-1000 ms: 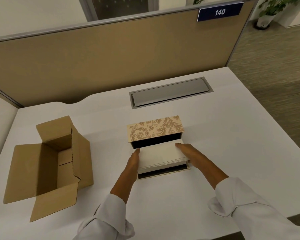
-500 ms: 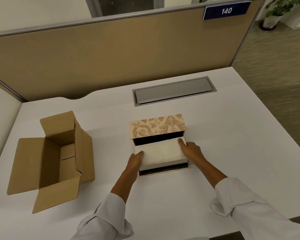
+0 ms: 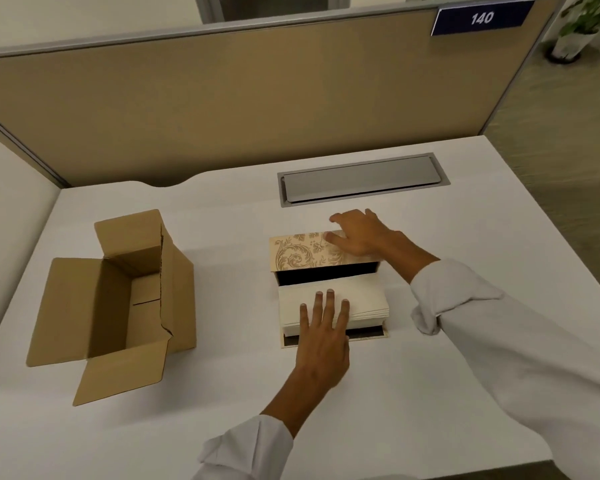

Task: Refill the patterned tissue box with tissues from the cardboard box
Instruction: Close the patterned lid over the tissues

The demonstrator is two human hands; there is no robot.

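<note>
The patterned tissue box (image 3: 300, 254) stands open in the middle of the white desk, its gold-scrolled lid raised at the back. A white stack of tissues (image 3: 364, 301) lies in its tray, sticking up above the rim. My left hand (image 3: 324, 327) rests flat on the stack with fingers spread. My right hand (image 3: 359, 235) lies on the right end of the raised lid, fingers over its top edge. The cardboard box (image 3: 118, 299) sits open at the left, and nothing shows inside it.
A grey cable hatch (image 3: 362, 180) is set into the desk behind the tissue box. A tan partition (image 3: 222, 98) with a blue "140" sign (image 3: 480, 17) closes the back. The desk's right edge drops to carpet, where a potted plant (image 3: 575, 29) stands.
My hands have left the ends of the tissue stack. The left hand now lies flat on top of it. The right hand has moved up and back onto the lid.
</note>
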